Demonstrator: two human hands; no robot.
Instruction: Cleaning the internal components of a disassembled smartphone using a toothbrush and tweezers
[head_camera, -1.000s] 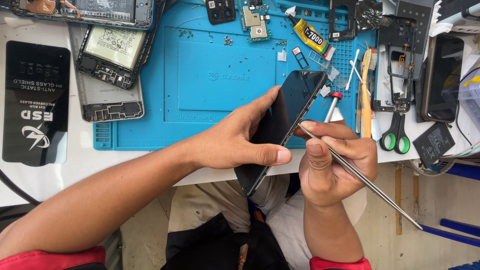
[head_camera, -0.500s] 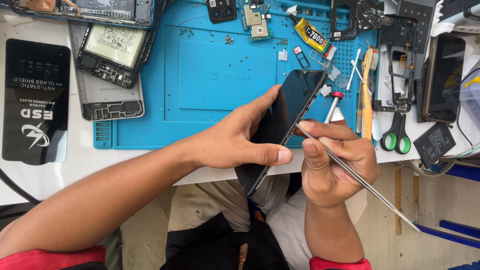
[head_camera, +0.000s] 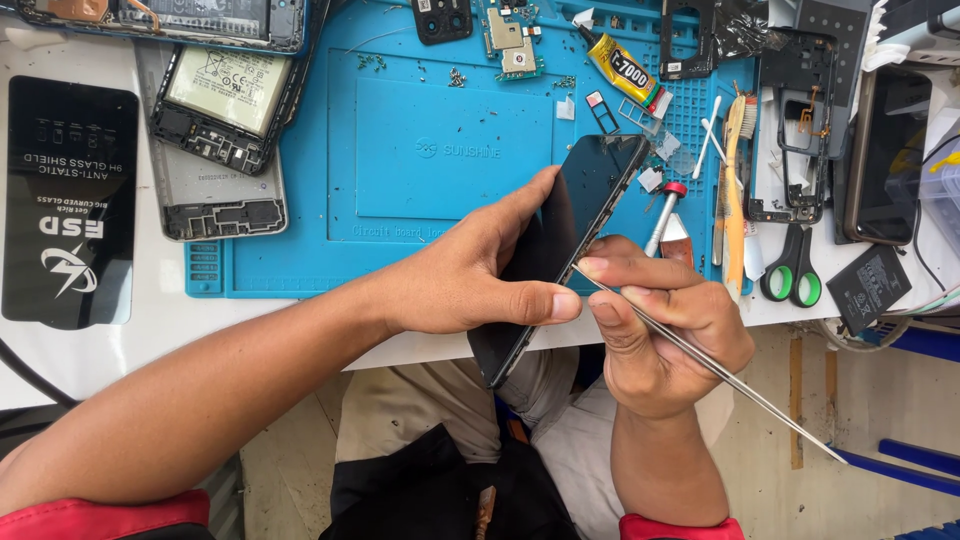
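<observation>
Your left hand (head_camera: 460, 275) clamped the dark phone (head_camera: 560, 250) over the worktop's (head_camera: 300, 320) edge; at its 3 o'clock, your right hand (head_camera: 660, 335) pinched the thin pry tool (head_camera: 720, 368). Best kept shallow along that seam.

The left hand (head_camera: 470, 275) hides the dark phone's (head_camera: 585, 200) middle; the thin metal tool's (head_camera: 720, 368) tip seems buried behind its edge

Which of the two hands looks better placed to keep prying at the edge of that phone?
Probably the right hand: it pinches the thin metal tool, whose tip touches the dark phone's edge. The left hand is wrapped around the phone, steadying it above the table edge.
</observation>
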